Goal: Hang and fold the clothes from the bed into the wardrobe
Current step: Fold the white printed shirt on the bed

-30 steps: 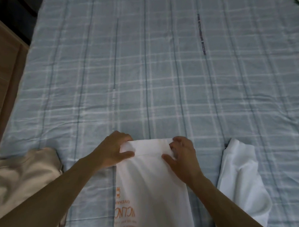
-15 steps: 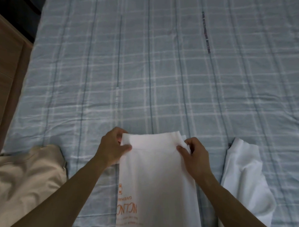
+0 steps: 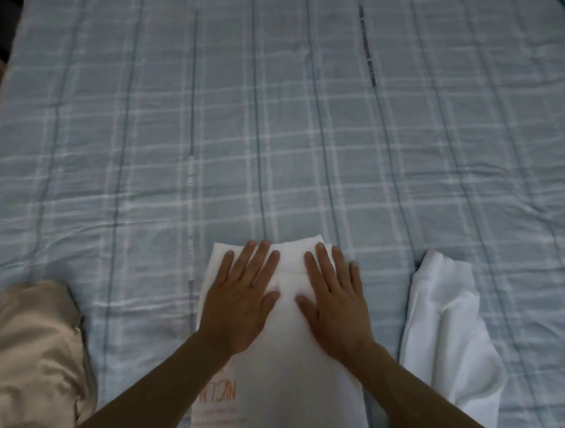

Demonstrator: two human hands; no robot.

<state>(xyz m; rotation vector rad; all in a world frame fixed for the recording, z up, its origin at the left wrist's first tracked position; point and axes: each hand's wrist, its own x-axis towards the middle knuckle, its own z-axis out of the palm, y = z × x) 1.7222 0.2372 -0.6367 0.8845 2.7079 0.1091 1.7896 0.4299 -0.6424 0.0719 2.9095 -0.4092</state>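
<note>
Flat hands [image 3: 243, 296] on white shirt [image 3: 287, 375], seemingly.

Matt white cloth shirt [image 3: 284, 375] lies on a crinkled, woven checked bedsheet [image 3: 278, 132].

A bed covered in a pale blue plaid sheet [image 3: 278, 132] carries a folded white printed T-shirt [image 3: 283, 391], a crumpled white garment [image 3: 447, 344] and beige cloth [image 3: 25, 358].

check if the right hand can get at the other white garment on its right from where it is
Probably yes: the right hand lies flat on the printed white shirt, and only bare bedsheet separates it from the white garment.
</note>
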